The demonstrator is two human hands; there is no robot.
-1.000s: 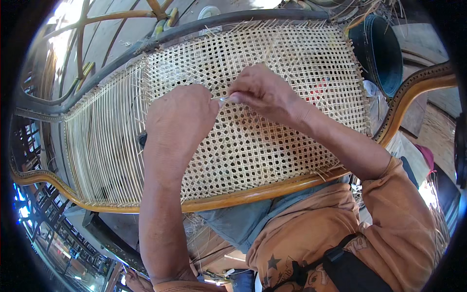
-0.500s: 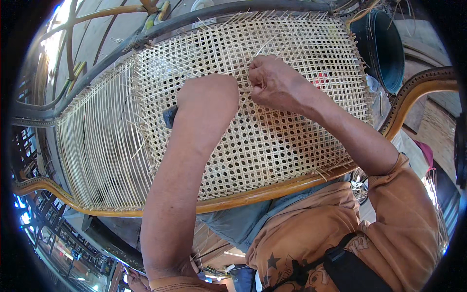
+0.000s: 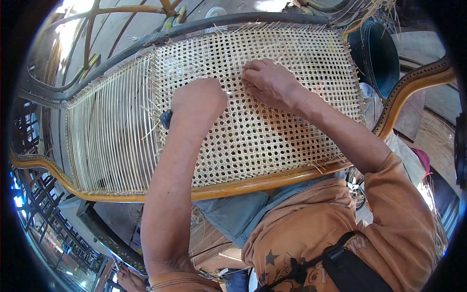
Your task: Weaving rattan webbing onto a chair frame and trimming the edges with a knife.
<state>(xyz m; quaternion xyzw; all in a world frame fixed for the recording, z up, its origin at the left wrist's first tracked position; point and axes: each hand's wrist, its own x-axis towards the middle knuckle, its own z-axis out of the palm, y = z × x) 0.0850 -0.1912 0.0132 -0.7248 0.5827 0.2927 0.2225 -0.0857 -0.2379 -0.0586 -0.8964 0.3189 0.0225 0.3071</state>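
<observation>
Dark bucket (image 3: 385, 61) over at two o'clock, teal inside; white tub (image 3: 215, 11) at twelve; plank floor (image 3: 146, 24) toward eleven; maroon cloth (image 3: 422, 160), three.

**Fingertips Out of Sight Over the Cane Webbing (image 3: 258, 146)**

The back of my left hand (image 3: 200, 100) hid its fingertips and all but the butt of a dark handle (image 3: 166, 119). My right hand (image 3: 270, 83) curled its fingers under; whether they pinched anything, I couldn't tell. The lower edge cut off my left sleeve (image 3: 177, 283), and another person's hand (image 3: 127, 280) was too small to make out.
</observation>
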